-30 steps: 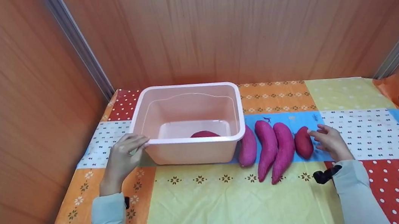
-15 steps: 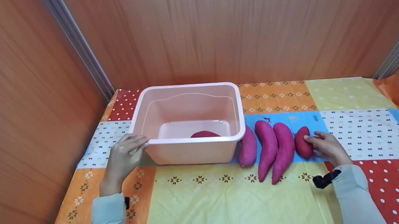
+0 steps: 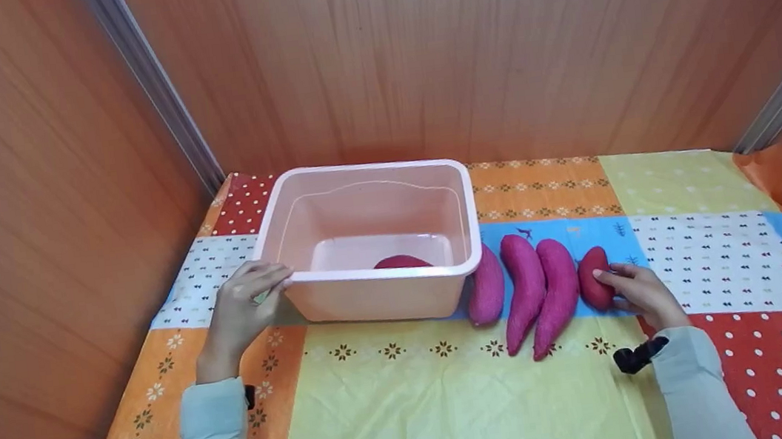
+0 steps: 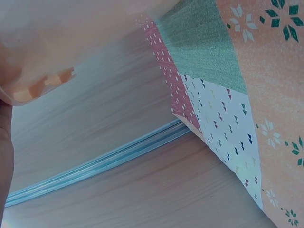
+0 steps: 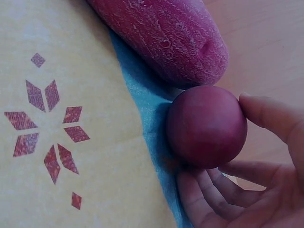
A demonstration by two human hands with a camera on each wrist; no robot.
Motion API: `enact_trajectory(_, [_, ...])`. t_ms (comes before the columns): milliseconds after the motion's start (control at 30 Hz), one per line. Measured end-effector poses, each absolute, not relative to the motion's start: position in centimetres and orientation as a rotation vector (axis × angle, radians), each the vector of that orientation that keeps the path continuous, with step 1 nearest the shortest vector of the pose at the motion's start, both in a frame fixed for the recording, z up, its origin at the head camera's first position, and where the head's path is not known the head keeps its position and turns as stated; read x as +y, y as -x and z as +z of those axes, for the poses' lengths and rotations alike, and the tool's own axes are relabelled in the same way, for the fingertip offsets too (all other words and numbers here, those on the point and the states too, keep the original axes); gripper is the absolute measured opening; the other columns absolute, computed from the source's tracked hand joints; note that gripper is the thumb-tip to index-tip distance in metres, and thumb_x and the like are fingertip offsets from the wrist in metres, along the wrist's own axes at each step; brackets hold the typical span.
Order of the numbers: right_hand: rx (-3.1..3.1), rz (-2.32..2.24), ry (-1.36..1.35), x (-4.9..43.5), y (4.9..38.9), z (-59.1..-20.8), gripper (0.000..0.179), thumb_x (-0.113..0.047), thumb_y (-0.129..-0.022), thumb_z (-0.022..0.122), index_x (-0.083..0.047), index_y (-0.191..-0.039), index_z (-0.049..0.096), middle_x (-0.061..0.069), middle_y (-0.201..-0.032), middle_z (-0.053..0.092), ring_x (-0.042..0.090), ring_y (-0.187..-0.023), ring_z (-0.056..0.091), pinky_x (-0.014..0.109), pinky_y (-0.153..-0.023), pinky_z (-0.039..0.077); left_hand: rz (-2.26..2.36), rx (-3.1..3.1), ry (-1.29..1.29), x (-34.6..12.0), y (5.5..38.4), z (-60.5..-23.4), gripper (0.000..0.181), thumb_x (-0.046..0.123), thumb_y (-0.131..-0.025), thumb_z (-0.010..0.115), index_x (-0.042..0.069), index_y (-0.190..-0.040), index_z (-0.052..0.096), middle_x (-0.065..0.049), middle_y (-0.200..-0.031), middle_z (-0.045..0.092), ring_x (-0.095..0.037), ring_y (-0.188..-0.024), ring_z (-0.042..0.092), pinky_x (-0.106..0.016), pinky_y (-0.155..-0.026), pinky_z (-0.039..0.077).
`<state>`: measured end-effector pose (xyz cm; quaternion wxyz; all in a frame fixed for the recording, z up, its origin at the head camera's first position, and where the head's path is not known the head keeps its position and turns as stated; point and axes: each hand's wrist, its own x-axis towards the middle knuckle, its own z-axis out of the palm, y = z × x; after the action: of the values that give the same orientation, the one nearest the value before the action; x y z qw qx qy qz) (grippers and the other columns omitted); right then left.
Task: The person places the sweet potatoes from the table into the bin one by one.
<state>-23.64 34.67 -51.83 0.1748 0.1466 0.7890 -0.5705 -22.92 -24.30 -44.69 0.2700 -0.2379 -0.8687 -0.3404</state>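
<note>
My left hand [image 3: 242, 312] grips the front left corner of a pink plastic bin [image 3: 371, 300] at its rim. Close up in the left wrist view, the bin's wall [image 4: 71, 28] fills the upper left. A short, dark red sweet potato [image 3: 596, 291] lies on the cloth, last in a row right of the bin. My right hand [image 3: 646, 292] holds it from the right, thumb on top and fingers curled beneath in the right wrist view. Two long purple sweet potatoes [image 3: 556, 289] lie to its left. A third purple sweet potato [image 3: 488, 297] is against the bin's side.
Inside the bin a red sweet potato [image 3: 402, 261] shows partly, cut off by the front rim. A patchwork tablecloth [image 3: 458, 405] covers the table. Wood-grain panels [image 3: 453, 55] close off the back and both sides.
My right hand has come in from the right, and its thumb and fingers have closed round the short red sweet potato. The left hand stays on the bin's rim.
</note>
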Motion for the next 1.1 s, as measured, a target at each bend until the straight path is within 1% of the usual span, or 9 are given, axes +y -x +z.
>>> enact_trajectory(133, [2.203,-1.681,-0.41,34.43,23.66,-52.11,0.088,-0.045,-0.095,0.055,0.004,-0.151,0.01,0.026,-0.153,0.025,0.017,-0.122,0.047,0.036,-0.105,0.046,-0.946,-2.346,0.641,-24.28,22.83,-44.61,0.029,0.0,-0.079,0.076,0.009,-0.107,0.074,-0.005,-0.103,0.075,-0.02,-0.101,0.066,-0.009,-0.093,0.044])
enact_trajectory(200, [2.203,-1.693,-0.418,34.35,23.7,-52.16,0.088,-0.045,-0.094,0.056,0.004,-0.151,0.011,0.025,-0.153,0.026,0.014,-0.119,0.048,0.033,-0.103,0.047,-0.956,-2.346,0.636,-24.34,22.78,-44.61,0.028,0.001,-0.08,0.076,0.009,-0.107,0.074,-0.005,-0.103,0.075,-0.02,-0.101,0.066,-0.009,-0.093,0.044])
enact_trajectory(433, [2.213,-1.692,-0.426,34.27,23.76,-52.26,0.089,-0.047,-0.094,0.057,0.003,-0.152,0.011,0.025,-0.154,0.025,0.028,-0.135,0.037,0.036,-0.108,0.043,-0.971,-2.339,0.633,-24.38,22.73,-44.65,0.028,0.002,-0.08,0.075,0.009,-0.107,0.074,-0.005,-0.104,0.074,-0.021,-0.101,0.067,-0.007,-0.092,0.043])
enact_trajectory(600, [2.21,-1.684,-0.432,34.34,23.71,-52.29,0.089,-0.046,-0.094,0.056,0.003,-0.152,0.009,0.025,-0.155,0.022,0.029,-0.137,0.034,0.036,-0.107,0.043,-0.964,-2.341,0.637,-24.3,22.81,-44.65,0.027,0.001,-0.08,0.075,0.009,-0.107,0.074,-0.005,-0.104,0.074,-0.021,-0.102,0.066,-0.008,-0.093,0.043])
enact_trajectory(700, [2.21,-1.679,-0.426,34.26,23.71,-52.23,0.089,-0.046,-0.094,0.057,0.003,-0.152,0.01,0.025,-0.154,0.025,0.025,-0.132,0.041,0.033,-0.105,0.045,-0.949,-2.339,0.632,-24.38,22.82,-44.69,0.027,0.001,-0.08,0.075,0.008,-0.106,0.074,-0.005,-0.103,0.075,-0.021,-0.102,0.066,-0.01,-0.093,0.044])
enact_trajectory(800, [2.219,-1.679,-0.407,34.19,23.73,-52.16,0.089,-0.046,-0.094,0.057,0.004,-0.151,0.012,0.025,-0.152,0.028,0.014,-0.118,0.05,0.03,-0.101,0.048,-0.929,-2.327,0.627,-24.47,22.84,-44.77,0.027,0.001,-0.079,0.076,0.008,-0.105,0.075,-0.006,-0.101,0.075,-0.022,-0.101,0.066,-0.014,-0.093,0.048])
enact_trajectory(900, [2.225,-1.688,-0.391,34.2,23.75,-52.08,0.088,-0.045,-0.094,0.057,0.006,-0.151,0.013,0.026,-0.151,0.03,0.008,-0.109,0.053,0.028,-0.097,0.051,-0.915,-2.322,0.622,-24.47,22.89,-44.83,0.026,0.002,-0.079,0.076,0.008,-0.104,0.075,-0.006,-0.1,0.075,-0.022,-0.101,0.066,-0.02,-0.093,0.05])
enact_trajectory(967, [2.226,-1.688,-0.388,34.29,23.73,-52.08,0.087,-0.045,-0.094,0.057,0.006,-0.15,0.014,0.026,-0.151,0.029,0.01,-0.112,0.052,0.029,-0.097,0.051,-0.916,-2.327,0.622,-24.41,22.9,-44.83,0.026,0.003,-0.079,0.076,0.009,-0.104,0.075,-0.005,-0.1,0.075,-0.021,-0.101,0.066,-0.022,-0.093,0.05])
enact_trajectory(1100, [2.205,-1.697,-0.394,34.54,23.65,-52.28,0.087,-0.045,-0.094,0.056,0.004,-0.151,0.013,0.026,-0.153,0.027,0.021,-0.125,0.045,0.031,-0.101,0.048,-0.931,-2.351,0.623,-24.27,22.85,-44.78,0.026,0.003,-0.081,0.075,0.009,-0.106,0.074,-0.005,-0.103,0.075,-0.02,-0.103,0.066,-0.024,-0.092,0.05])
